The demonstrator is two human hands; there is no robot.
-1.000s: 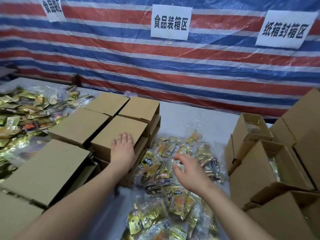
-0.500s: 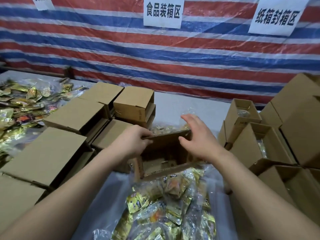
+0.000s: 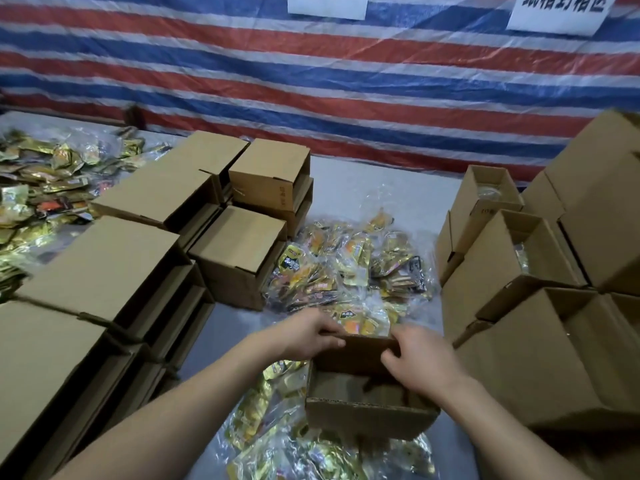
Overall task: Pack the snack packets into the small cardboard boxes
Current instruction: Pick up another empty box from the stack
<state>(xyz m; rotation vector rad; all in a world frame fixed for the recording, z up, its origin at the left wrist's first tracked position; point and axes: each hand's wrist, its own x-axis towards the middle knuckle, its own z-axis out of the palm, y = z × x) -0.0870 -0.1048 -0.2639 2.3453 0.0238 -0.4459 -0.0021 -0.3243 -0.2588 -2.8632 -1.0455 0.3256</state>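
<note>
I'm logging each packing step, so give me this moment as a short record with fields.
left hand: grips far rim of the open box
right hand: grips the same rim, further right
open box: upright, on the packets; no packets visible inside
snack packets: loose in clear plastic beyond the box
box stacks: left of the packets
opened boxes: standing at right

Both bare forearms are extended forward, converging near centre. The left hand (image 3: 313, 332) is held palm down, fingers curled over the far rim of a small open brown cardboard box (image 3: 367, 407). The right hand (image 3: 420, 363) is likewise curled on that rim.
</note>
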